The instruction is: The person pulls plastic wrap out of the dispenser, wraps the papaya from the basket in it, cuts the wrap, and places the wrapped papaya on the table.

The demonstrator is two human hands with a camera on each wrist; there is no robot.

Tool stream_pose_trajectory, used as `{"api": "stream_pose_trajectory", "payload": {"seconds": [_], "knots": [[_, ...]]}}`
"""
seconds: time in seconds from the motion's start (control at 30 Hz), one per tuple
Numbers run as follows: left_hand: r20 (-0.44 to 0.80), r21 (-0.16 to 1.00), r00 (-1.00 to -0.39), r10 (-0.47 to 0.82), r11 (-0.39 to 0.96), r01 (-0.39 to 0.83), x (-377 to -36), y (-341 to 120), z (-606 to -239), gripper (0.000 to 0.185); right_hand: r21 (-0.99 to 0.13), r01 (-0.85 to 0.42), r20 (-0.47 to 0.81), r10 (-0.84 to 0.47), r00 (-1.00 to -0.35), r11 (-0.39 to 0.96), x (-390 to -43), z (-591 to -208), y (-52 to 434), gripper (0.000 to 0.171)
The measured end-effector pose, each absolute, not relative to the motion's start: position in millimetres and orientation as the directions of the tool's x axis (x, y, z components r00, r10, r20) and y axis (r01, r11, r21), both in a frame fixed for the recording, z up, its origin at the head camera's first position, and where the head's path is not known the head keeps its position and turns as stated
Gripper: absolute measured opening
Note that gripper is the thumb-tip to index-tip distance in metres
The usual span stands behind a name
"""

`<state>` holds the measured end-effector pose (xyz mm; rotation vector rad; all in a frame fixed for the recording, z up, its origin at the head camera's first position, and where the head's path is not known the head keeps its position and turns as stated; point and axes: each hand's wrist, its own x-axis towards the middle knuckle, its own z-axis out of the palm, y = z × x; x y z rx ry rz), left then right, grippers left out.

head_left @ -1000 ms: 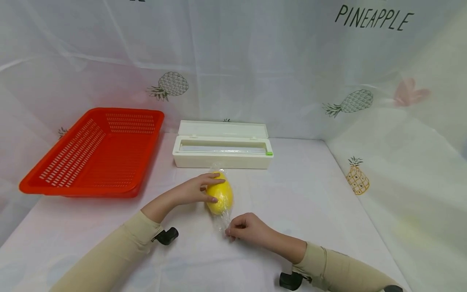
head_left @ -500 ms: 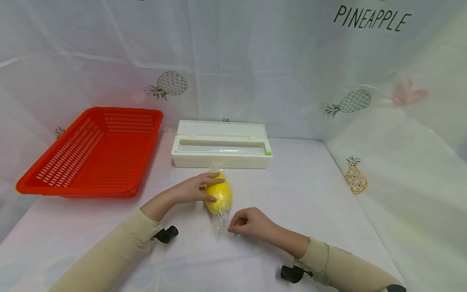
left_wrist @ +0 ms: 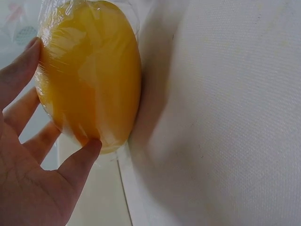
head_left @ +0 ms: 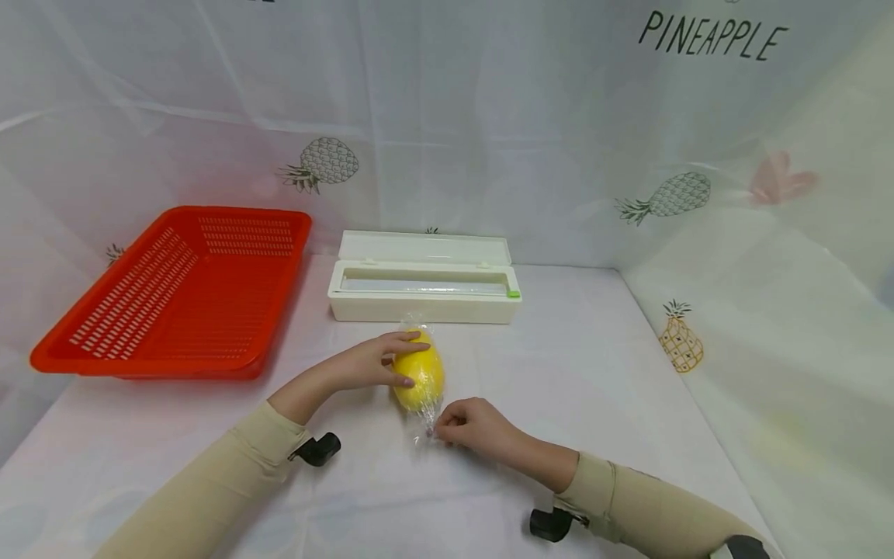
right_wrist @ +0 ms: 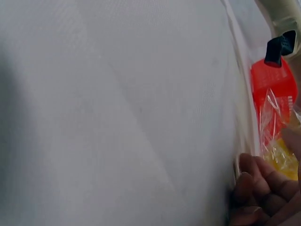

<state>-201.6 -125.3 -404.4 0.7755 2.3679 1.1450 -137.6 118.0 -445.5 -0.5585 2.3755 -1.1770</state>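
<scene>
Film (head_left: 426,418) encloses the yellow fruit (head_left: 424,379), which lies on the table (head_left: 566,357) in front of the white box (head_left: 422,308), so to my eye most of the wrapping is done. My left grip (head_left: 369,363) holds the fruit between thumb and fingers; my right grip (head_left: 478,427) has its fingers curled at the gathered near tail (I can't tell whether they pinch it). Film sticks out at 2 ends, so securing those seems left. The red basket (head_left: 209,318) stands well apart, leftward.
</scene>
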Motion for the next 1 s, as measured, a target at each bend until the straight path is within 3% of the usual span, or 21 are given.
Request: {"api": "stream_pose_trajectory", "payload": {"seconds": [0.17,0.4,0.53,0.63,0.73,0.83,1.0], "knots": [[-0.108,0.801,-0.763,0.638,0.51,0.313,-202,-125,-405,0.061,-0.827,-0.17,-0.185,-0.545,-0.818,0.536,-132,-441,118,0.026],[-0.109,0.793,-0.751,0.652,0.512,0.33,-204,-126,-404,0.061,-0.853,-0.184,-0.21,-0.644,-0.736,0.488,-120,-433,124,0.022],[-0.115,0.787,-0.746,0.656,0.519,0.334,-205,-126,-401,0.061,-0.852,-0.197,-0.209,-0.659,-0.722,0.486,-118,-431,128,0.02],[-0.123,0.784,-0.752,0.648,0.528,0.327,-205,-126,-401,0.062,-0.828,-0.297,-0.126,-0.675,-0.727,0.475,-121,-430,133,0.016],[-0.131,0.782,-0.755,0.642,0.535,0.319,-206,-126,-402,0.062,-0.786,-0.471,0.068,-0.701,-0.709,0.4,-125,-428,138,0.009],[-0.141,0.778,-0.756,0.639,0.544,0.314,-206,-126,-402,0.061,-0.697,-0.66,0.301,-0.72,-0.625,0.282,-131,-427,141,0.016],[-0.153,0.777,-0.75,0.643,0.548,0.311,-207,-127,-401,0.061,-0.416,-0.896,0.518,-0.769,-0.375,0.157,-145,-429,143,0.048]]}}
